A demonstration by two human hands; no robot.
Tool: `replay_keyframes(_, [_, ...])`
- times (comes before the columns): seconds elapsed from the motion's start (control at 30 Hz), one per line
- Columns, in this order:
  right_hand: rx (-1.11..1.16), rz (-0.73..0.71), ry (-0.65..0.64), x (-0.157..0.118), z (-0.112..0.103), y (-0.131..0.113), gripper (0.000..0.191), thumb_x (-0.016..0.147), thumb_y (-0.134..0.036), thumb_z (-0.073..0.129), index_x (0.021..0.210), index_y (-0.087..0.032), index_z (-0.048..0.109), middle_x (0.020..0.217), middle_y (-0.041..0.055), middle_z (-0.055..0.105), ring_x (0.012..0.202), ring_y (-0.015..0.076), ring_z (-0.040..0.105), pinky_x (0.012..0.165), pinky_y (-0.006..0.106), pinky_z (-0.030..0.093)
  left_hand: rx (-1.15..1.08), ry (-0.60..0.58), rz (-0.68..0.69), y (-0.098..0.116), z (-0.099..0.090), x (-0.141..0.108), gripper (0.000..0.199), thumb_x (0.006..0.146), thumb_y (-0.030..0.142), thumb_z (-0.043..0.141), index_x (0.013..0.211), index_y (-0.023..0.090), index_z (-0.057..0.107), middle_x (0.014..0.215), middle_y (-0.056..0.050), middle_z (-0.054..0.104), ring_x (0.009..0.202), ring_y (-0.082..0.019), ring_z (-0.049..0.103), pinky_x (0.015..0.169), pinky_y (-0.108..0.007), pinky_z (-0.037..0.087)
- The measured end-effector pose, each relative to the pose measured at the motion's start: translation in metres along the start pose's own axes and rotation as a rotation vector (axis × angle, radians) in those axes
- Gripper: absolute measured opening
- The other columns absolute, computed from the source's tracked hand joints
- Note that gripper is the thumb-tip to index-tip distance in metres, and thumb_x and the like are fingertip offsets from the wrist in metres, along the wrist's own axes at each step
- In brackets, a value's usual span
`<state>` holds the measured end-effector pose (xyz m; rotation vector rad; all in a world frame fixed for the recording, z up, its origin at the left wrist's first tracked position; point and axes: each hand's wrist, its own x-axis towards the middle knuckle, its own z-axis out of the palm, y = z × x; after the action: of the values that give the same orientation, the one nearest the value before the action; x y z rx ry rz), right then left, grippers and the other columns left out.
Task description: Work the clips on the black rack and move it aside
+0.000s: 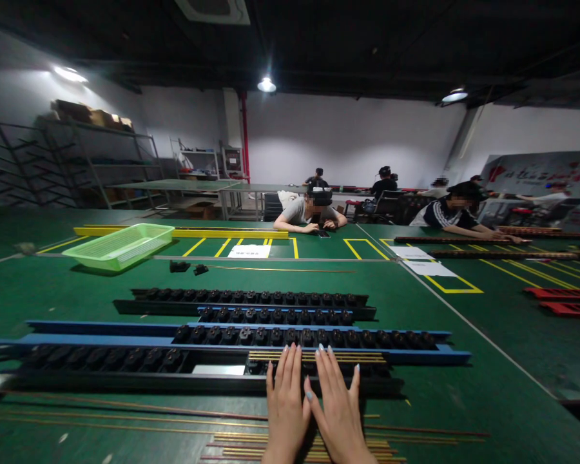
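My left hand [287,399] and my right hand [336,403] lie side by side, fingers stretched forward, near the front of the green table. Their fingertips rest on several thin brass rods [357,356], which lie across the right part of a black channel rail [212,385]. Black blocks [111,359] sit in a row inside the left part of that rail. A pale strip [218,370] shows in the gap between them. Behind it stands a blue rail [444,354] with another row of black blocks. My wrists partly cover more loose rods [236,444] on the table.
Farther back are another black rail [125,307], a light green basket [120,248], a yellow rail [232,233] and small black parts [180,266]. Paper sheets [249,251] lie on the table. A person [294,212] leans over the far edge; another person [444,216] works at right beside red rails [568,309].
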<state>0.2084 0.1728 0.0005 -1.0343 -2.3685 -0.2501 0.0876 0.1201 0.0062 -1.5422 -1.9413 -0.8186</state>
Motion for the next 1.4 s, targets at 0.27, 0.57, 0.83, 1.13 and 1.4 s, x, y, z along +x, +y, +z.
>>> replay_keyframes(0.27, [0.036, 0.047, 0.007, 0.003, -0.005, -0.007, 0.06, 0.096, -0.048, 0.029, 0.149, -0.027, 0.011, 0.149, 0.007, 0.034, 0.136, 0.0236, 0.036, 0.113, 0.059, 0.005, -0.001, 0.023, -0.028, 0.004, -0.001, 0.001, 0.059, 0.087, 0.019, 0.043, 0.144, 0.02, 0.03, 0.141, -0.004, 0.05, 0.133, -0.015, 0.039, 0.116, -0.036, 0.007])
replay_keyframes(0.57, [0.061, -0.01, -0.052, 0.002, -0.007, 0.001, 0.062, 0.096, -0.046, 0.03, 0.149, -0.027, 0.004, 0.15, 0.0066, 0.031, 0.136, 0.0246, 0.035, 0.111, 0.063, 0.009, 0.021, 0.057, -0.02, 0.012, -0.005, 0.005, 0.058, 0.089, 0.022, 0.04, 0.146, 0.022, 0.025, 0.14, -0.005, 0.05, 0.131, -0.015, 0.041, 0.116, -0.04, -0.007])
replay_keyframes(0.83, [0.079, -0.014, -0.088, 0.001, -0.011, 0.001, 0.063, 0.095, -0.047, 0.027, 0.149, -0.025, 0.004, 0.152, 0.0077, 0.027, 0.138, 0.0263, 0.031, 0.11, 0.065, 0.013, 0.028, 0.085, 0.101, 0.016, -0.005, 0.009, 0.057, 0.088, 0.023, 0.041, 0.144, 0.023, 0.029, 0.138, -0.001, 0.052, 0.139, -0.012, 0.026, 0.116, -0.039, -0.007])
replay_keyframes(1.13, [0.07, 0.019, -0.044, 0.002, -0.011, -0.005, 0.068, 0.094, -0.054, 0.028, 0.149, -0.026, 0.0, 0.151, 0.0074, 0.029, 0.138, 0.0248, 0.032, 0.111, 0.063, 0.01, -0.007, 0.062, 0.008, 0.0, -0.011, 0.009, 0.057, 0.09, 0.024, 0.043, 0.145, 0.023, 0.027, 0.137, -0.006, 0.053, 0.126, -0.017, 0.047, 0.114, -0.044, -0.011])
replay_keyframes(1.4, [0.081, 0.004, -0.042, 0.002, -0.01, -0.004, 0.067, 0.094, -0.054, 0.027, 0.149, -0.025, 0.004, 0.15, 0.0087, 0.032, 0.137, 0.0264, 0.033, 0.111, 0.063, 0.012, -0.035, 0.077, -0.031, 0.002, -0.013, 0.01, 0.058, 0.091, 0.025, 0.041, 0.146, 0.024, 0.023, 0.136, -0.008, 0.053, 0.123, -0.018, 0.05, 0.114, -0.046, -0.009])
